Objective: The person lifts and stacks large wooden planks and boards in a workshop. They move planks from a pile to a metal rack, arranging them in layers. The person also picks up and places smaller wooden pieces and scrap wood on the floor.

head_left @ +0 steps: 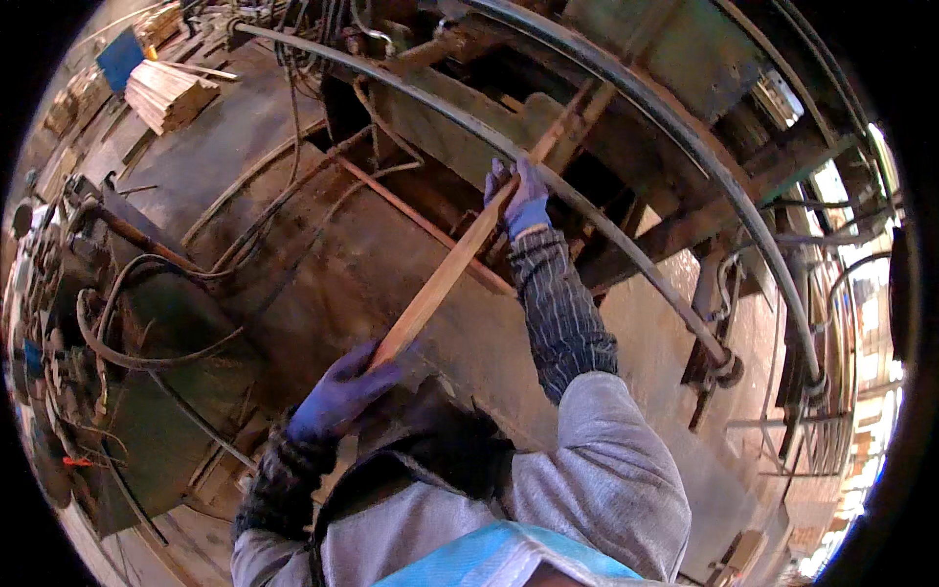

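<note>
A long, narrow wooden board [445, 281] slants from my body up and away to the right, its far end reaching in among the machine's bars. My left hand [344, 393], in a purple glove, closes round the near end of the board, close to my chest. Farther along, my right hand [520, 194], gloved the same way, grips the board beside a long grey metal pipe [469, 122]. The right arm is stretched out in a dark striped sleeve cover. Where the far end of the board rests is hard to make out among the dark parts.
A large machine frame with a thick curved pipe [675, 117] spans the far right. A reddish metal bar [411, 217] lies below the board. Loose hoses [156, 362] and machinery stand at left. Stacked lumber [168, 96] sits on the floor at the far left.
</note>
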The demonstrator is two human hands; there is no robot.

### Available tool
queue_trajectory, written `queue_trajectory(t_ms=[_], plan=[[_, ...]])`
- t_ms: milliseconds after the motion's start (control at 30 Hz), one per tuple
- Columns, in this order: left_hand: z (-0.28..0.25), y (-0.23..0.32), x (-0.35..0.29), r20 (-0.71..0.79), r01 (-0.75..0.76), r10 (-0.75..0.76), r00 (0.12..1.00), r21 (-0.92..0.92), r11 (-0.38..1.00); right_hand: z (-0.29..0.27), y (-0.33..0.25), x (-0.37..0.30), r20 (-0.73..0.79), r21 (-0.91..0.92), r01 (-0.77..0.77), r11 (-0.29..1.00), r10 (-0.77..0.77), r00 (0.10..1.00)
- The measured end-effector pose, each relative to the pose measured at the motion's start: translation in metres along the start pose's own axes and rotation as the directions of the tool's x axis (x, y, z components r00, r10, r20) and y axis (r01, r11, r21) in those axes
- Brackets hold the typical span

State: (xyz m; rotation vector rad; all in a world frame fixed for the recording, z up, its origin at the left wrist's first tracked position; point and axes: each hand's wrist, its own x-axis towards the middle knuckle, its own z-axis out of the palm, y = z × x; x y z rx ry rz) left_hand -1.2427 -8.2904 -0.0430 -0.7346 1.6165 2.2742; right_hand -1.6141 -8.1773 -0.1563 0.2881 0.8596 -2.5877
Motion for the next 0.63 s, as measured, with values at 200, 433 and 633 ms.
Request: queue_trajectory(t_ms=[200,433,633], plan=[[-0.126,-0.137,-0.094,-0.481,0.131,-0.143,0.865,-0.059,0.99,-0.015,0.011,0.022,-0.061,0.01,-0.063,0.998,0.064,0.996],[-0.217,-0.433,-0.214,-0.989,-0.812,-0.108,0.105,-0.148,0.565,0.015,0.151,-0.008,0.226,-0.067,-0.34,0.938,0.346,0.911],[-0.186,-0.445,-0.224,-0.99,-0.973,-0.02,-0.142,0.136,0.185,0.029,0.295,-0.153,0.357,-0.17,-0.663,0.729,0.673,0.648]])
